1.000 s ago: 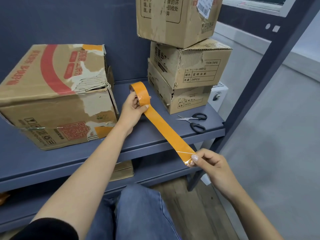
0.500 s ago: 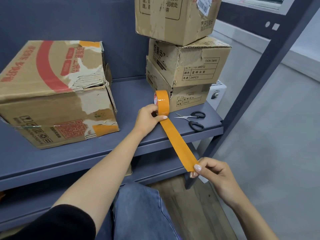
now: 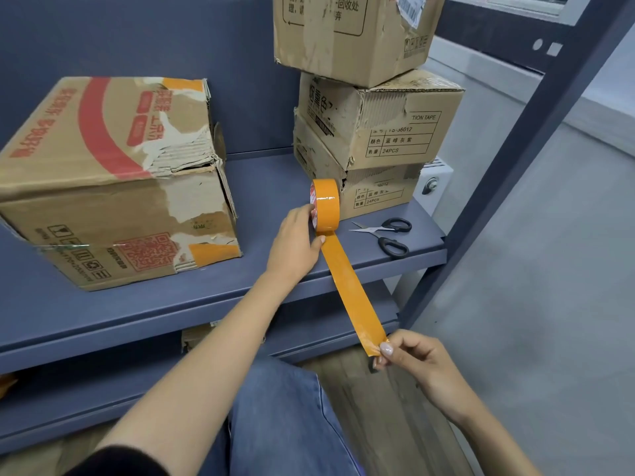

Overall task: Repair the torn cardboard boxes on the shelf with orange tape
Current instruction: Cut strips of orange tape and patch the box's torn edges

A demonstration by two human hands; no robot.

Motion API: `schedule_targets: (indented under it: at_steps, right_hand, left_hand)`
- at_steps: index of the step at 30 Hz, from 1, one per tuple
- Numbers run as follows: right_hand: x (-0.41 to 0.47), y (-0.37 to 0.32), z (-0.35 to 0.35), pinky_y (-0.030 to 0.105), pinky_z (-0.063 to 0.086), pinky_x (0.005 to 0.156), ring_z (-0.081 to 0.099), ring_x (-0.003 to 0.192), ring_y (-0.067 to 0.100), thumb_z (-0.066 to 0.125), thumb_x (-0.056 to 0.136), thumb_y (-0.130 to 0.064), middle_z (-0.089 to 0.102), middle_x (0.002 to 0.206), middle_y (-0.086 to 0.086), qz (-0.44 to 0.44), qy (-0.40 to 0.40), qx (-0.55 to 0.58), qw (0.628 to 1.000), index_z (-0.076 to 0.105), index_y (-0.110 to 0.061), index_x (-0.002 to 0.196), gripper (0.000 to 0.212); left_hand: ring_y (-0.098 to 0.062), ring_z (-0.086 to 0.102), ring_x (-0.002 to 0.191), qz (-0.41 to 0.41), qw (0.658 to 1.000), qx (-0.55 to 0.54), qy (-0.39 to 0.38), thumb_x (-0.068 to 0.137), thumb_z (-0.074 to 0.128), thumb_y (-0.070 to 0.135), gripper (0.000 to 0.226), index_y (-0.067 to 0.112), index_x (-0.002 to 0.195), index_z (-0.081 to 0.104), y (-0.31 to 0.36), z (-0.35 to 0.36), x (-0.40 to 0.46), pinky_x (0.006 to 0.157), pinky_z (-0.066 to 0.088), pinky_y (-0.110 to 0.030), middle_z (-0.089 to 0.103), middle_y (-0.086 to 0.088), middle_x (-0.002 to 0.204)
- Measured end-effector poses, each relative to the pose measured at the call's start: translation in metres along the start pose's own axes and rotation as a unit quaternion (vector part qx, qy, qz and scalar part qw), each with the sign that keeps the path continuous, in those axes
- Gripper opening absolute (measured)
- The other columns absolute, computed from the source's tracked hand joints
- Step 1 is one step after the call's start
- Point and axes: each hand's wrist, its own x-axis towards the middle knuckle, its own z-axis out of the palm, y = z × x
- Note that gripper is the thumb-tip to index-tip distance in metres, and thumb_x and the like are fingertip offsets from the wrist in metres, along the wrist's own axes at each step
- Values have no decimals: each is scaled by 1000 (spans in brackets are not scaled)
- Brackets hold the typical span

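Observation:
My left hand [image 3: 295, 245] holds the orange tape roll [image 3: 325, 204] upright on the blue-grey shelf [image 3: 275, 187], thumb and fingers around its side. A pulled strip of orange tape [image 3: 350, 286] runs from the roll down past the shelf's front edge. My right hand [image 3: 412, 359] pinches the strip's free end below the shelf. A large torn cardboard box [image 3: 113, 180] with red print and orange tape patches stands on the shelf to the left. On the right stands a stack of three torn boxes [image 3: 371, 125], just behind the roll.
Black-handled scissors [image 3: 388, 235] lie open on the shelf right of the roll. A grey upright post [image 3: 529, 146] frames the shelf's right side. A lower shelf [image 3: 103, 400] sits beneath, and my jeans-clad knee [image 3: 281, 424] is in front of it.
My left hand carried the roll rightward and set it down on the shelf near the stacked boxes. My right hand kept its pinch on the strip's end and dropped slightly.

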Motion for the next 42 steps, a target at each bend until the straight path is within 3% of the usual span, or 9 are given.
schedule_targets:
  at_steps: [3, 6, 12, 15, 18, 25, 31, 39, 42]
  right_hand:
    - [-3, 4, 3, 20, 49, 73, 64, 72, 17, 60, 85, -20, 68, 71, 12, -9, 16, 2, 1000, 65, -4, 69, 24]
    - [-3, 9, 7, 20, 49, 72, 63, 70, 17, 60, 86, -20, 67, 70, 10, -17, 36, 9, 999, 68, -16, 65, 23]
    - [-7, 15, 9, 21, 49, 70, 61, 68, 17, 60, 92, -13, 67, 70, 11, -30, 47, 9, 998, 65, -3, 72, 24]
    - [-10, 17, 10, 20, 49, 70, 60, 67, 15, 58, 90, -14, 66, 68, 8, -34, 60, 16, 997, 63, 6, 75, 26]
    - [-12, 19, 11, 19, 49, 68, 60, 66, 12, 56, 88, -17, 66, 67, 6, -31, 70, 17, 997, 64, 7, 77, 28]
    - [-11, 28, 7, 22, 51, 71, 63, 70, 14, 59, 87, -23, 68, 72, 8, 5, 58, -15, 998, 68, -2, 78, 24]
    - [-14, 26, -7, 33, 52, 73, 66, 75, 17, 58, 92, -46, 70, 77, -5, 14, 43, -240, 970, 70, -30, 82, 23]
    - [11, 16, -17, 30, 45, 64, 58, 70, 12, 5, 83, -82, 63, 68, -4, 51, 79, -534, 840, 61, -22, 65, 84]
    - [24, 9, -36, 35, 50, 77, 63, 82, 19, 7, 85, -78, 69, 79, -3, 88, 120, -471, 869, 71, -21, 80, 87]
  left_hand:
    - [-17, 47, 119, -5, 990, -77, 120, 91, 63, 17, 37, 14, 126, 51, 16, 2, -47, 99, 35, -21, 52, -1, 124]
    - [-13, 54, 97, -66, 963, -208, 157, 88, 67, 16, 27, 22, 106, 48, 34, 13, -105, 85, 45, -19, 52, 5, 104]
    - [-12, 61, 94, -357, 823, -442, 24, 84, 73, 23, 27, 20, 99, 50, 54, 46, -165, 81, 49, -18, 61, -3, 103]
    - [-16, 67, 96, -387, 765, -506, -89, 88, 68, 25, 23, 8, 103, 62, 55, 48, -174, 90, 52, -27, 73, -8, 100]
    - [-13, 69, 84, -368, 734, -559, -116, 91, 62, 14, 21, 0, 107, 65, 58, 45, -175, 84, 54, -22, 74, -8, 92]
    - [-15, 65, 79, -372, 751, -537, -96, 86, 69, 10, 15, 0, 95, 66, 56, 44, -170, 75, 55, -21, 70, -12, 87]
    - [-11, 65, 74, -353, 800, -476, -89, 83, 73, 14, 13, 5, 91, 68, 52, 45, -168, 78, 55, -23, 72, -6, 82]
    - [-8, 62, 65, -368, 791, -482, -72, 84, 72, 9, 5, 7, 86, 68, 53, 47, -171, 72, 54, -21, 68, 0, 67]
    - [-8, 63, 65, -364, 791, -483, -88, 84, 73, 10, 9, 5, 90, 69, 49, 43, -170, 73, 55, -21, 68, -1, 69]
